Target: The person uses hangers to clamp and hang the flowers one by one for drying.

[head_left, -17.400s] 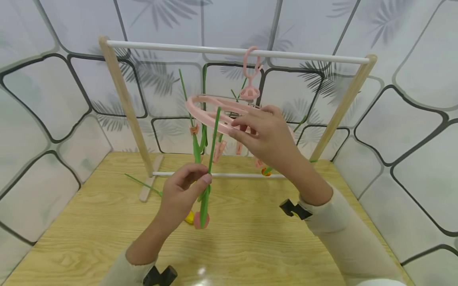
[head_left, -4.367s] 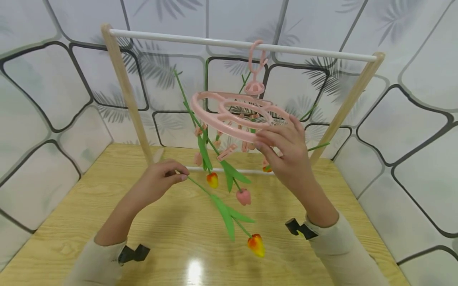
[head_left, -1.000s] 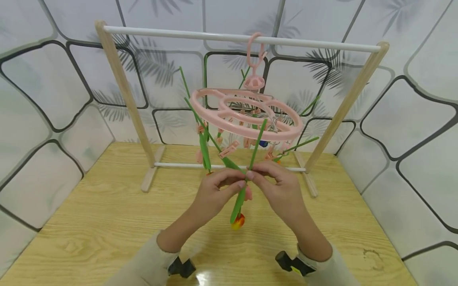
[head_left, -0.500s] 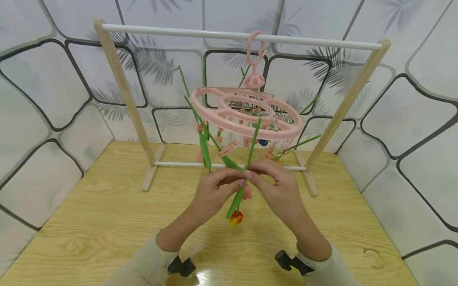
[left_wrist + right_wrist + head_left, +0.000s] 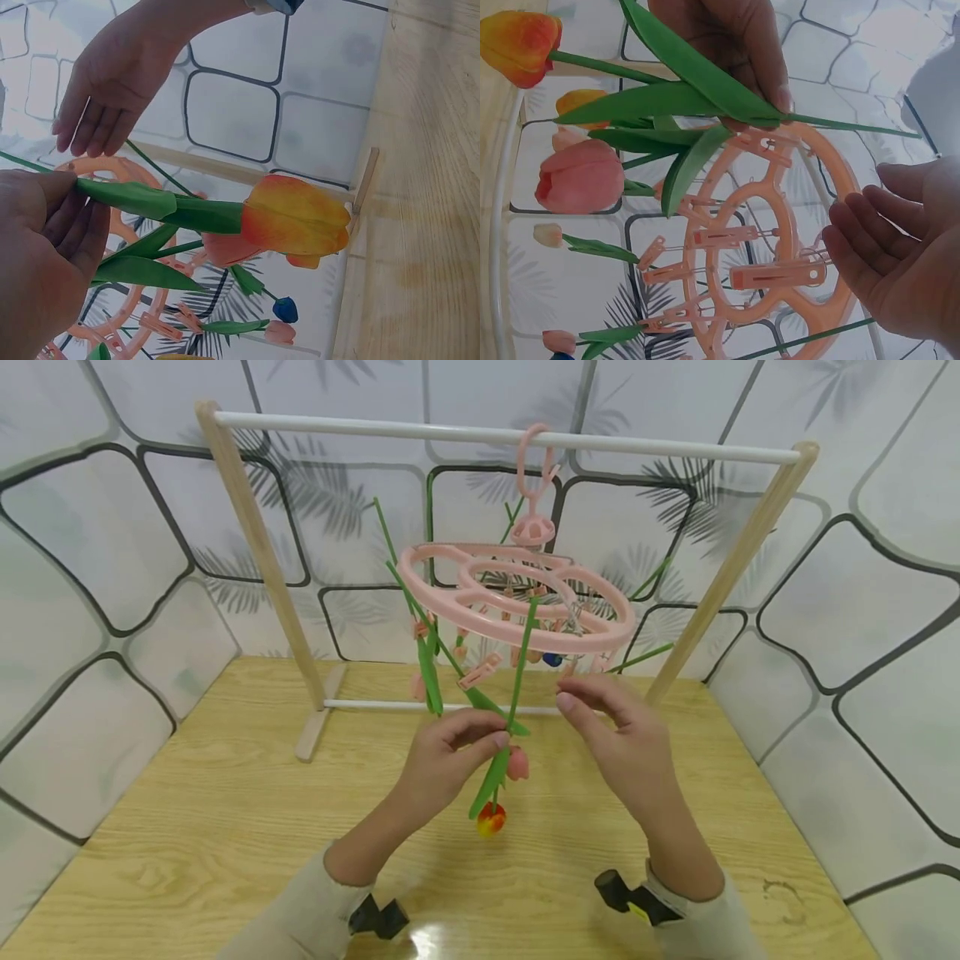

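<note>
My left hand [image 5: 450, 764] pinches the green stem of a red-and-yellow artificial tulip [image 5: 491, 820] between thumb and fingers; its bloom hangs down and the stem's free end points up, overlapping the ring in the head view. My right hand [image 5: 630, 743] is off the tulip, to its right, fingers loosely bent and holding nothing, fingertips close to a hanging clothespin [image 5: 567, 670] in the head view. Above both hands is a round pink clip hanger [image 5: 450, 607]. A pink tulip [image 5: 517, 763] hangs behind the held tulip, its stem in a pink clothespin [image 5: 480, 671].
The hanger's hook [image 5: 532, 460] is over the white top bar [image 5: 337, 425] of a wood-legged rack. More tulips hang from its clips, one of them blue [image 5: 552, 658]. A white lower bar [image 5: 375, 704] runs behind, above the wooden table [image 5: 225, 827].
Over the last second my right hand has let go of the tulip's stem and moved right and up towards the hanger's clips. My left hand keeps its pinch. Earlier, my right hand was holding the ring.
</note>
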### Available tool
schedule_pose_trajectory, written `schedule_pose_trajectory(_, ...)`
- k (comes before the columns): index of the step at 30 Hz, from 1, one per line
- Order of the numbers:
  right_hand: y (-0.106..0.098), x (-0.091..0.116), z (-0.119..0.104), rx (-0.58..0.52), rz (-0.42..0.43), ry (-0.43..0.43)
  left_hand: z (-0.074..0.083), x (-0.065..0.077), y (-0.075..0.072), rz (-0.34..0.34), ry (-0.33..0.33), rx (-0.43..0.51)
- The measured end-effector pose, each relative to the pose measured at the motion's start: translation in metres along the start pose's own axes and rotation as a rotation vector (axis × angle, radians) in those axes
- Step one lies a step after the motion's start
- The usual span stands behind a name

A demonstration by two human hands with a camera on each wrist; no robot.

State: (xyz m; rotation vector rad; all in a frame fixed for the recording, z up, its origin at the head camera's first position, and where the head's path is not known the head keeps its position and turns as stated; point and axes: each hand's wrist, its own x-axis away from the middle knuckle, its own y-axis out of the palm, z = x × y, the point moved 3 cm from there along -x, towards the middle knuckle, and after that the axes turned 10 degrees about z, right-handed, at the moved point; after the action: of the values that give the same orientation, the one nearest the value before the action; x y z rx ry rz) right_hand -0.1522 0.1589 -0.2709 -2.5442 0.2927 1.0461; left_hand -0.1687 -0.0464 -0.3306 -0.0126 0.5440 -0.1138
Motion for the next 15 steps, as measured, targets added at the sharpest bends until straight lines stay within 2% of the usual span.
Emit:
schedule_pose_trajectory(7, -0.016, -0.013, 0.004, -0.009, 0.084, -0.181, 0.001, 0.0, 0.0, 0.013, -0.056, -0.006)
schedule_pose_trajectory(15, -0.028, -0.031, 0.008, 0.186, 0.229, -0.307, 0.0, 0.001, 0.0, 0.007, -0.046, 0.006)
